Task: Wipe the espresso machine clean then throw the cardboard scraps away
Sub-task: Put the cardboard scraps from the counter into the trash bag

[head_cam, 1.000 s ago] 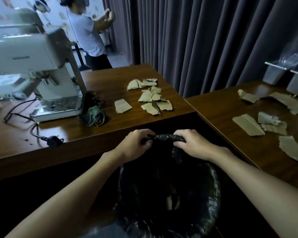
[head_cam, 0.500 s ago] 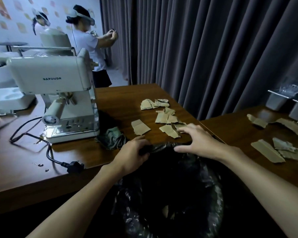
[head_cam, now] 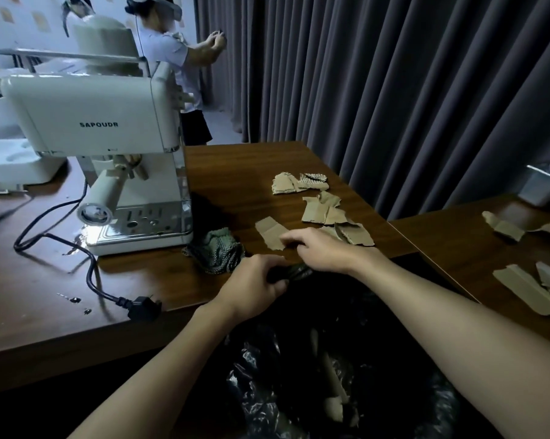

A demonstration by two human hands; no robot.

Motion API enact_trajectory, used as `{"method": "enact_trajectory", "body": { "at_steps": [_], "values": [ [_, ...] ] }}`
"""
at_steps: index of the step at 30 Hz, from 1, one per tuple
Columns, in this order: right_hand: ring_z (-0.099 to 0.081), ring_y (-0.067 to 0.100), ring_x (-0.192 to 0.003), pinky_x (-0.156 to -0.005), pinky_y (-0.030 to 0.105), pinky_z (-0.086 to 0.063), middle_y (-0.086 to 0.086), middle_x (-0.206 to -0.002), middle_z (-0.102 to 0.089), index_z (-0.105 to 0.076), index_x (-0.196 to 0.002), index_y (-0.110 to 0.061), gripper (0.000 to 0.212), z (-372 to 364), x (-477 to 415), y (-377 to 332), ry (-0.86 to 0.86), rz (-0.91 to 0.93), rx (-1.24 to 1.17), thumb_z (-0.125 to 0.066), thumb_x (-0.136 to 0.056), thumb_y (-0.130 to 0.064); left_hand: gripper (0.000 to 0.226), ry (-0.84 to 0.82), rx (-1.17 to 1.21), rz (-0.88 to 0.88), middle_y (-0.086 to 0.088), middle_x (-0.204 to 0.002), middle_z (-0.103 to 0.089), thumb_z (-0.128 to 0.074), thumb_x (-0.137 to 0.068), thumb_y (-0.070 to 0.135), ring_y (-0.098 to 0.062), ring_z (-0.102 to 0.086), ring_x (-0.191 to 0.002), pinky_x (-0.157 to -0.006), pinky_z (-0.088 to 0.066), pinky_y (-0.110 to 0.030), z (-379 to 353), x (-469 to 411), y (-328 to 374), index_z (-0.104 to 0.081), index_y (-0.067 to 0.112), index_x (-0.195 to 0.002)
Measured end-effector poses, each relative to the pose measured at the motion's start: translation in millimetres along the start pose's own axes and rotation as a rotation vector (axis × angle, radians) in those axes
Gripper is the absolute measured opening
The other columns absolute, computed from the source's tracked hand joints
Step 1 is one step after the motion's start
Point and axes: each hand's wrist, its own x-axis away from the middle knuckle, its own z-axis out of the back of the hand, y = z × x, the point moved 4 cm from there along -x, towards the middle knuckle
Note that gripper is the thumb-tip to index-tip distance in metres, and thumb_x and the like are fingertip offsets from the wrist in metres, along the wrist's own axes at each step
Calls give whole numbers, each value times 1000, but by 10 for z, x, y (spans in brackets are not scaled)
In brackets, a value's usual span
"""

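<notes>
Dark wood table point(head_cam: 61, 312), grey curtain point(head_cam: 394, 90) behind, another person point(head_cam: 178, 58) working at the far left wall.

Left side: machine point(head_cam: 102, 160) stands on the table, its cord point(head_cam: 86, 258) trailing unplugged toward you. Wet spots show on the wood by its base. Cloth point(head_cam: 218, 253) lies bunched just beside the machine's right corner, in nobody's hand. Wiping looks finished or parked.

Centre: your left hand point(head_cam: 254, 286) is clenched round the rim of the black bag point(head_cam: 299, 391), holding the mouth up against the table edge. A few tan pieces already lie inside.

Just right of that: your right hand point(head_cam: 324, 248) reaches out over the table edge, palm down, forearm crossing above the bag mouth, fingers bent down at the near end of a flat strip point(head_cam: 268, 231). Whether they have pinched it cannot be told; the knuckles hide the tips.

Key relation: the strip lies ahead and slightly left of the right hand, long axis running away from you, near end touching or under the fingertips. Right hand is nearer; the left is busy with the bag. The bag mouth sits directly below and behind the wrist, so a short pull back should drop it in.

Further right: the main scraps point(head_cam: 322, 210) sit beyond the hand, untouched. More lie on the second table point(head_cam: 457, 236), well apart.

Judgement: disposal early; most cardboard is left.
</notes>
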Motion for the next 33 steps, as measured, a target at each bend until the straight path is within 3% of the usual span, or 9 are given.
{"method": "enact_trajectory", "body": {
  "at_steps": [2, 7, 9, 13, 19, 23, 27, 30, 33],
  "values": [
    [-53, 16, -123, -106, 37, -43, -5, -130, -61, -58, -132, -31, 41, 75, 1, 44, 82, 33, 0, -43, -97, -16, 34, 0, 23, 10, -2, -116, -72, -69, -89, 14, -16, -65, -108, -95, -49, -33, 3, -6, -11, -69, 16, -123],
    [-46, 19, -122, -107, 47, -36, -3, -122, -57, -69, -106, -34, 21, 111, -19, 135, 187, 31, 102, -64, -89, -45, 34, -10, 61, 42, 1, -118, -71, -71, -90, 17, -11, -65, -107, -93, -50, -25, -2, -17, -38, -68, 18, -124],
    [-44, 19, -122, -108, 47, -28, -6, -116, -60, -67, -90, -37, 13, 116, -48, 128, 192, -4, 148, -68, -85, -49, 34, -14, 71, 43, 1, -117, -72, -70, -90, 18, -10, -66, -104, -89, -51, -22, -1, -13, -30, -68, 20, -124],
    [-40, 21, -122, -104, 46, -24, -5, -111, -55, -63, -80, -33, 17, 123, -115, 126, 221, -40, 194, -70, -84, -48, 35, -27, 82, 41, 2, -121, -70, -70, -90, 18, -10, -66, -105, -90, -52, -25, -9, -9, -24, -68, 22, -125],
    [-37, 20, -117, -99, 45, -24, -1, -114, -51, -60, -89, -32, 21, 99, -190, 158, 267, -62, 161, -54, -92, -53, 43, -34, 62, 54, 2, -141, -59, -72, -89, 20, -10, -57, -126, -106, -45, -26, -23, -31, -65, -65, 19, -131],
    [-40, 17, -111, -97, 42, -25, -4, -104, -52, -57, -98, -28, 20, 109, -213, 148, 283, -93, 175, -65, -89, -44, 42, -31, 52, 72, 4, -141, -59, -72, -88, 21, -9, -57, -125, -104, -44, -23, -33, -47, -93, -66, 21, -130],
    [-40, 22, -125, -107, 44, -31, 0, -129, -44, -43, -122, -31, 58, 127, -272, 191, 292, -147, 77, -78, -76, -38, 40, -31, 60, 71, 7, -140, -59, -73, -89, 22, -5, -57, -123, -100, -43, -18, -38, -53, -106, -67, 22, -128],
    [-53, 17, -110, -86, 30, -47, 2, -122, -54, -56, -120, -22, 42, 195, -214, 213, 358, -84, -92, -73, -81, -22, 40, -30, 80, 73, 7, -140, -60, -73, -89, 21, -4, -55, -125, -99, -39, -14, -45, -55, -111, -67, 20, -128],
    [-59, 10, -86, -57, 18, -44, 0, -101, -61, -61, -105, -16, 22, 335, 10, 217, 428, -36, -316, -67, -85, -11, 39, -18, 73, 65, 6, -137, -61, -74, -88, 20, -6, -56, -125, -101, -40, -16, -47, -64, -120, -68, 19, -127]
  ]
}}
